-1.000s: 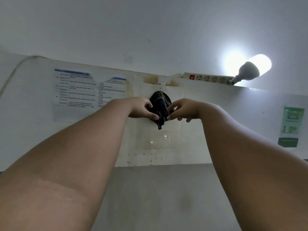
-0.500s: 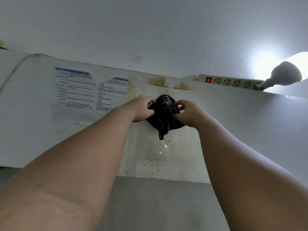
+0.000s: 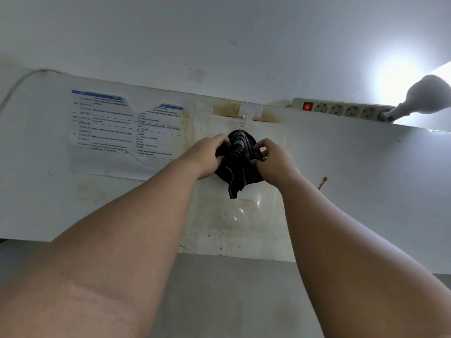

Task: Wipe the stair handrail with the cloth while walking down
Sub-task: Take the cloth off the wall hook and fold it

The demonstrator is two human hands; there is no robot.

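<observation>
Single head cam, wide-angle, tilted up at white wall and ceiling. Close to wall, about arm's reach. Both forearms enter from bottom edge, converging mid-frame. No 2nd view, no overlap.

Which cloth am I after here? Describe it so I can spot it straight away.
Find the white wall panel under the power strip. Below the clear hook at its top edge is the cloth, held between both hands. It is the only dark, striped thing on that pale wall.

White wall; printed schedule sheet; clear adhesive hook; power strip, red switch lit; lit lamp bulb.
</observation>
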